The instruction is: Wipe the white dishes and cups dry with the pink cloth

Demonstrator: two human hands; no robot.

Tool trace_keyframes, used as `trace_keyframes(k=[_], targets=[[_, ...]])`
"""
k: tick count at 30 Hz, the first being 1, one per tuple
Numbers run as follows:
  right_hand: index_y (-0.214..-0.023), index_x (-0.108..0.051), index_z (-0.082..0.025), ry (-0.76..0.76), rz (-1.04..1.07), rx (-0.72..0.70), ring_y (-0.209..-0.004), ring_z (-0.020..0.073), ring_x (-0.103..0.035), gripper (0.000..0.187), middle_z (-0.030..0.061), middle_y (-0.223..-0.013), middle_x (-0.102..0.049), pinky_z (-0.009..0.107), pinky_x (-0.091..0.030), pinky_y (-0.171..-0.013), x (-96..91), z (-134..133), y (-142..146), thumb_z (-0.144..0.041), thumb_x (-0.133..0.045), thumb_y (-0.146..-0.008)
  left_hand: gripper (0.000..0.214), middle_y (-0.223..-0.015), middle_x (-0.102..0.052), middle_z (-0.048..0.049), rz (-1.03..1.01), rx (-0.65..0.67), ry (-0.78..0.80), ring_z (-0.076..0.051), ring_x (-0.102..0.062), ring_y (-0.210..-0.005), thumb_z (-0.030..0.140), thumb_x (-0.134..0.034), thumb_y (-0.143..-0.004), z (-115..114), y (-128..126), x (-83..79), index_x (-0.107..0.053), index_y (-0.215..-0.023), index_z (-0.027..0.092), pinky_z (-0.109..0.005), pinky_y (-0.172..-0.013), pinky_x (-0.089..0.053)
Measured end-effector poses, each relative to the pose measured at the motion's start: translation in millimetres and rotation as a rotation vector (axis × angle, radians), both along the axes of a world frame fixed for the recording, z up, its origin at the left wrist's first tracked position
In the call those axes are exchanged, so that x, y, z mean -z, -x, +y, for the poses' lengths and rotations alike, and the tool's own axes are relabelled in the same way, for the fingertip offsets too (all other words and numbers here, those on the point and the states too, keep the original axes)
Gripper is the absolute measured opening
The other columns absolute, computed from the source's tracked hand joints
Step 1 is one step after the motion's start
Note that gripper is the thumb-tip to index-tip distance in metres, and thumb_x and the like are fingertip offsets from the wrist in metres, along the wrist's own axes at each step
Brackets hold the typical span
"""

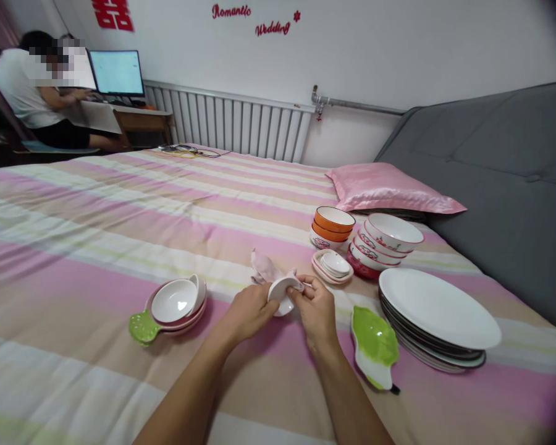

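Note:
A small white dish (282, 304) is tilted up between my two hands, above the striped bedspread. My left hand (252, 311) grips its left edge, thumb on the inside. At the right edge my right hand (315, 307) is closed on a pale pink cloth (263, 267), its thumb pressed to the dish. Most of the cloth hangs behind the dish. To the left sits a stack with a white bowl (172, 301) on top, a smaller dish leaning in it and a green leaf-shaped handle (143, 327). A green-and-white leaf-shaped dish (375, 343) lies right of my right hand.
Stacked plates (438, 306) stand at the right. Behind them are patterned bowls (393, 233), orange-topped bowls (334, 217) and small nested dishes (334, 264). A pink pillow (391, 185) lies by the grey headboard (500, 148). A person (23, 89) sits at a desk, far left.

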State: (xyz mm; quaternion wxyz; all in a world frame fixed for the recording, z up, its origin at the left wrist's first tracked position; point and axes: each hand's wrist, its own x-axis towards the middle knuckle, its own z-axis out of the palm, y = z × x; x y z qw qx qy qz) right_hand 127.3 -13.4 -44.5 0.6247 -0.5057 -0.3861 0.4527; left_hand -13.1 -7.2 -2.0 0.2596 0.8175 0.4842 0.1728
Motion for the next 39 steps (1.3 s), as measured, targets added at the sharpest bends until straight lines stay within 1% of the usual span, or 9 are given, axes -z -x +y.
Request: trace_keyframes(k=[5, 13, 16, 20, 24, 26, 29, 32, 39], targets=[[-0.084, -0.056, -0.017, -0.018, -0.131, -0.110, -0.067, 0.0184, -0.067, 0.025, 0.0056, -0.077, -0.073, 0.024, -0.048, -0.059, -3.8, -3.0, -1.2, -0.025, -0.067, -0.063, 0.015, -0.070, -0.061, -0.0042, 0.111, 0.010, 0.019, -0.017, -0.053, -0.062, 0.019, -0.036, -0.074, 1.7, 5.8, 0.0, -0.050, -0.068, 0.019, -0.024, -0.057, -0.032], [-0.082, -0.059, -0.018, -0.078, -0.360, -0.249, -0.066, 0.0172, -0.065, 0.015, 0.0034, -0.075, -0.071, 0.023, -0.045, -0.057, -9.7, -6.2, -3.9, -0.022, -0.060, -0.068, 0.022, -0.069, -0.063, -0.0061, 0.239, 0.063, 0.056, -0.018, -0.054, -0.061, 0.021, -0.036, -0.074, -1.0, 11.1, -1.0, -0.057, -0.068, 0.017, -0.026, -0.053, -0.029], [-0.080, -0.061, -0.018, -0.086, -0.383, -0.265, -0.066, 0.0171, -0.065, 0.012, 0.0028, -0.074, -0.071, 0.022, -0.045, -0.057, -10.6, -6.7, -4.5, -0.021, -0.060, -0.068, 0.021, -0.068, -0.063, -0.0054, 0.241, 0.066, 0.076, -0.018, -0.054, -0.060, 0.021, -0.038, -0.073, -0.9, 10.9, -0.9, -0.059, -0.068, 0.017, -0.026, -0.052, -0.028], [-0.081, -0.059, -0.017, -0.019, -0.246, -0.132, -0.060, 0.0166, -0.063, 0.019, 0.0031, -0.069, -0.071, 0.023, -0.044, -0.055, -7.7, -4.4, -5.8, -0.025, -0.066, -0.064, 0.020, -0.071, -0.063, -0.0028, 0.123, 0.027, 0.084, -0.017, -0.055, -0.063, 0.027, -0.042, -0.076, 1.3, 8.8, -0.8, -0.060, -0.076, 0.018, -0.025, -0.053, -0.029], [-0.086, -0.057, -0.016, 0.094, 0.106, 0.005, -0.056, 0.0152, -0.062, 0.038, 0.0028, -0.067, -0.070, 0.023, -0.045, -0.053, -6.3, -1.4, -6.1, -0.028, -0.074, -0.054, 0.039, -0.071, -0.062, -0.0031, 0.018, -0.052, 0.068, -0.018, -0.053, -0.063, 0.052, -0.041, -0.080, 1.0, 3.4, -0.7, -0.059, -0.081, 0.017, -0.025, -0.054, -0.029], [-0.085, -0.056, -0.016, 0.136, 0.255, 0.034, -0.054, 0.0137, -0.061, 0.043, 0.0008, -0.066, -0.069, 0.023, -0.045, -0.053, -7.1, -0.5, -4.9, -0.025, -0.077, -0.049, 0.044, -0.068, -0.060, -0.0030, -0.012, -0.035, 0.066, -0.018, -0.052, -0.062, 0.057, -0.040, -0.080, -0.4, -0.8, 0.6, -0.058, -0.079, 0.017, -0.025, -0.054, -0.029], [-0.081, -0.055, -0.016, 0.185, 0.358, 0.053, -0.054, 0.0117, -0.060, 0.044, -0.0014, -0.064, -0.067, 0.020, -0.044, -0.051, -8.3, 0.2, -1.7, -0.021, -0.078, -0.044, 0.030, -0.065, -0.058, -0.0021, -0.040, -0.019, 0.041, -0.016, -0.051, -0.060, 0.042, -0.041, -0.081, -1.7, -6.4, 3.9, -0.057, -0.074, 0.017, -0.024, -0.054, -0.028], [-0.080, -0.055, -0.017, 0.190, 0.351, 0.035, -0.053, 0.0114, -0.060, 0.043, -0.0007, -0.065, -0.068, 0.020, -0.044, -0.050, -7.6, 0.1, 0.7, -0.021, -0.078, -0.044, 0.016, -0.066, -0.058, -0.0024, -0.069, -0.044, 0.029, -0.016, -0.051, -0.060, 0.024, -0.040, -0.075, -0.5, -8.1, 6.0, -0.055, -0.072, 0.017, -0.024, -0.055, -0.028], [-0.083, -0.054, -0.017, 0.065, 0.141, -0.033, -0.056, 0.0143, -0.062, 0.037, 0.0020, -0.069, -0.071, 0.023, -0.046, -0.053, -2.1, -0.8, -0.9, -0.026, -0.075, -0.055, 0.012, -0.069, -0.057, -0.0034, -0.109, -0.006, 0.052, -0.016, -0.049, -0.064, 0.021, -0.037, -0.071, 2.1, -1.6, 2.1, -0.047, -0.066, 0.018, -0.023, -0.058, -0.030]])
